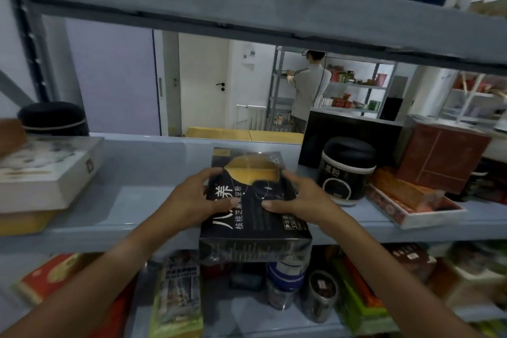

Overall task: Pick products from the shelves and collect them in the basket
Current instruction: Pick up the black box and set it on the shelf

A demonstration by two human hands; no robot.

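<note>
A flat black box [255,217] with a gold emblem and white lettering lies on the grey middle shelf [142,173], its near end jutting past the shelf's front edge. My left hand [196,197] grips its left side, thumb on top and fingers curled over the far left edge. My right hand [297,195] grips its right side the same way. No basket is in view.
A black jar with a white band [344,173], a red tray of boxes [411,200] and a brown carton [444,156] stand to the right. Stacked boxes [41,173] lie at the left. The lower shelf holds jars [285,285] and packets. A person [310,88] stands at far shelves.
</note>
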